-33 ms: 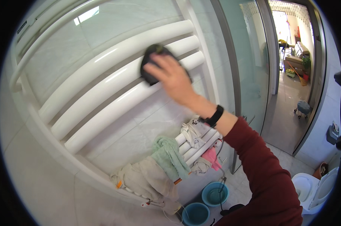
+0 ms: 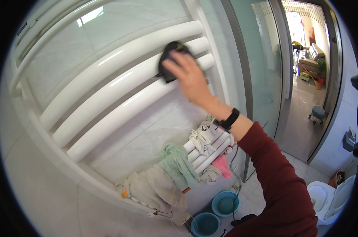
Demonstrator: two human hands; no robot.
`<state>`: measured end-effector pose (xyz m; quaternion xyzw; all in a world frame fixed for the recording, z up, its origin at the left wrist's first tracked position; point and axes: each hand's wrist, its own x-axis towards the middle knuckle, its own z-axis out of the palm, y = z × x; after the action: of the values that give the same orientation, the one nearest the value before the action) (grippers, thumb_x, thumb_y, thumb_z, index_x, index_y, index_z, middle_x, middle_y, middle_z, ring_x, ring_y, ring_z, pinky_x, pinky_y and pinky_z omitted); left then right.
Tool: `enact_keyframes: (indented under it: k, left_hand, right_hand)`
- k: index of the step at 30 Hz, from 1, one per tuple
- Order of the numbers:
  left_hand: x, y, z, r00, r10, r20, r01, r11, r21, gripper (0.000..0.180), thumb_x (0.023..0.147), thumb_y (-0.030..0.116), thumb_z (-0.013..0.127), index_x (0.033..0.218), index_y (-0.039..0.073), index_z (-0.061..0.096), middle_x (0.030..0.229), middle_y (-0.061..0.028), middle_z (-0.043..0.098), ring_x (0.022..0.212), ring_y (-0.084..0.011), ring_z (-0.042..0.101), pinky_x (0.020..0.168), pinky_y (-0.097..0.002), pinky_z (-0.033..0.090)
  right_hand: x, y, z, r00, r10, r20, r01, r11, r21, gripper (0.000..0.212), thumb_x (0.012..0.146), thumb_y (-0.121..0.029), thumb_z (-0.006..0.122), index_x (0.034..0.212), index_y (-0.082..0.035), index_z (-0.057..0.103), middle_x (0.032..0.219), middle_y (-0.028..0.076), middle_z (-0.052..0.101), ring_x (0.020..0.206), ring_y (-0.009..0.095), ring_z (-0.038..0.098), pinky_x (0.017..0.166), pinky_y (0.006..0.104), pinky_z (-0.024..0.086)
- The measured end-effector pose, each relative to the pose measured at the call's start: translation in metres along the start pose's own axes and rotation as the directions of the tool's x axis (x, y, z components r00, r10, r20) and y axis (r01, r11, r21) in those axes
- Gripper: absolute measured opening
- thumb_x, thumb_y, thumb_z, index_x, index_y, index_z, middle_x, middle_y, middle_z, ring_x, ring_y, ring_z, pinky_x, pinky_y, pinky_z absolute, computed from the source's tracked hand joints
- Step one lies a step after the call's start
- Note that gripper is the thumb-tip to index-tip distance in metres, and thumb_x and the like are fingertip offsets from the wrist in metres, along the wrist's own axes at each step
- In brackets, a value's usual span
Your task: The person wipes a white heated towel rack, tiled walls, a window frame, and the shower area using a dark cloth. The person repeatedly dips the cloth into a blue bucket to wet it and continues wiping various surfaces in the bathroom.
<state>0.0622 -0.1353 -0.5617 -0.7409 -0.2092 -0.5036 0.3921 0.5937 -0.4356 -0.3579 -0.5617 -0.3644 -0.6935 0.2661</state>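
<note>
My right hand (image 2: 191,77), with a black band on its wrist, presses a dark bunched cloth (image 2: 168,60) against the white towel rack (image 2: 121,79). The cloth lies across the thick curved bars near their right end, and parts of it are hidden behind my blurred fingers. My left hand is out of view. Lower on the rack hang a beige towel (image 2: 155,189), a pale green towel (image 2: 177,168), a white printed cloth (image 2: 202,136) and a pink cloth (image 2: 222,166).
Two blue basins (image 2: 225,203) stand on the floor below the rack. A glass door (image 2: 262,63) is right of it, beside a doorway to another room with a wheeled stool (image 2: 317,113). At the lower right is a white toilet (image 2: 321,199) with its lid up.
My right hand and the dark cloth have slid a short way to the right and slightly up along the bars. The hanging towels stay where they were.
</note>
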Motion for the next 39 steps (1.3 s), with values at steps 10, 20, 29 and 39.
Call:
enact_keyframes:
  k: [10, 20, 29, 39]
  left_hand:
    - [0.006, 0.006, -0.001, 0.999, -0.034, -0.019, 0.034, 0.999, 0.007, 0.031, 0.102, 0.007, 0.056, 0.103, 0.026, 0.08, 0.131, -0.0024, 0.068, 0.128, -0.0317, 0.045, 0.104, -0.0486, 0.031]
    - [-0.005, -0.001, 0.01, 0.997, -0.027, -0.078, 0.034, 0.996, 0.088, 0.03, 0.092, -0.004, 0.06, 0.103, 0.02, 0.075, 0.128, -0.002, 0.068, 0.13, -0.0299, 0.042, 0.105, -0.0437, 0.035]
    - [-0.008, -0.003, 0.015, 0.992, -0.039, -0.124, 0.053, 0.992, 0.113, 0.043, 0.095, -0.009, 0.054, 0.096, 0.029, 0.074, 0.122, 0.0037, 0.072, 0.132, -0.0281, 0.041, 0.11, -0.0446, 0.029]
    - [-0.002, -0.004, 0.006, 0.997, -0.048, -0.054, 0.051, 0.996, 0.068, 0.023, 0.098, 0.009, 0.064, 0.097, 0.024, 0.081, 0.123, -0.0002, 0.072, 0.121, -0.0317, 0.044, 0.101, -0.0463, 0.036]
  right_hand:
    - [-0.062, 0.023, -0.018, 0.905, 0.421, 0.064, -0.422, 0.907, 0.002, 0.078, 0.076, 0.014, 0.044, 0.152, -0.006, 0.04, 0.161, 0.02, 0.028, 0.143, 0.045, 0.029, 0.12, 0.0507, 0.023]
    - [-0.029, -0.135, 0.019, 0.955, 0.259, 0.143, -0.285, 0.936, 0.208, 0.076, 0.073, 0.014, 0.045, 0.144, -0.009, 0.051, 0.157, 0.016, 0.038, 0.14, 0.043, 0.032, 0.118, 0.0481, 0.026]
    - [0.019, -0.314, 0.074, 0.995, 0.027, 0.092, -0.06, 0.927, 0.37, 0.047, 0.082, -0.005, 0.059, 0.128, -0.013, 0.064, 0.14, 0.007, 0.057, 0.123, 0.032, 0.051, 0.091, 0.0365, 0.049]
    - [0.028, -0.264, 0.061, 0.973, -0.231, -0.01, 0.225, 0.934, 0.279, 0.03, 0.078, -0.012, 0.063, 0.107, -0.017, 0.064, 0.123, 0.0, 0.062, 0.112, 0.024, 0.058, 0.07, 0.0274, 0.053]
